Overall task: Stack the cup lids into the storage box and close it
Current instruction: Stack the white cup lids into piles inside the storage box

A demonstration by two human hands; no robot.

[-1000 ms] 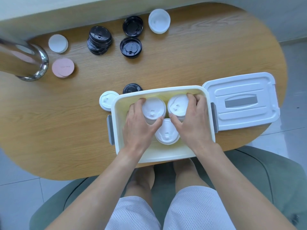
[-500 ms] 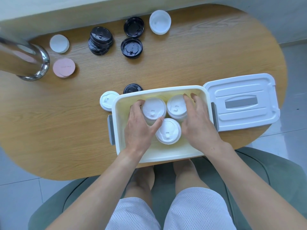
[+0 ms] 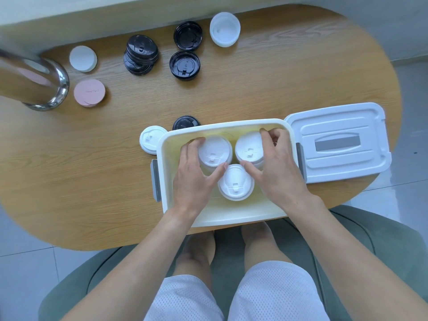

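The white storage box point(image 3: 170, 200) sits open at the table's near edge, and three stacks of white cup lids stand inside it. My left hand point(image 3: 192, 179) curls around the left stack point(image 3: 214, 152), fingers and thumb on its sides. My right hand point(image 3: 275, 172) grips the right stack point(image 3: 249, 149) the same way. The third stack point(image 3: 235, 184) stands free between my thumbs, nearer to me. The box's white lid point(image 3: 338, 142) with a grey handle lies flat to the right of the box.
Loose lids lie on the wooden table: a white one point(image 3: 151, 139) and a black one point(image 3: 185, 122) beside the box's far left corner, black stacks point(image 3: 141, 54) point(image 3: 184, 65) point(image 3: 187, 35), white lids point(image 3: 224, 28) point(image 3: 83, 58) and a pink one point(image 3: 89, 92) farther back. A steel cylinder point(image 3: 34, 82) stands at left.
My right hand drew back from the right stack, then closed around it again, thumb between the stacks. My left hand stayed on the left stack.
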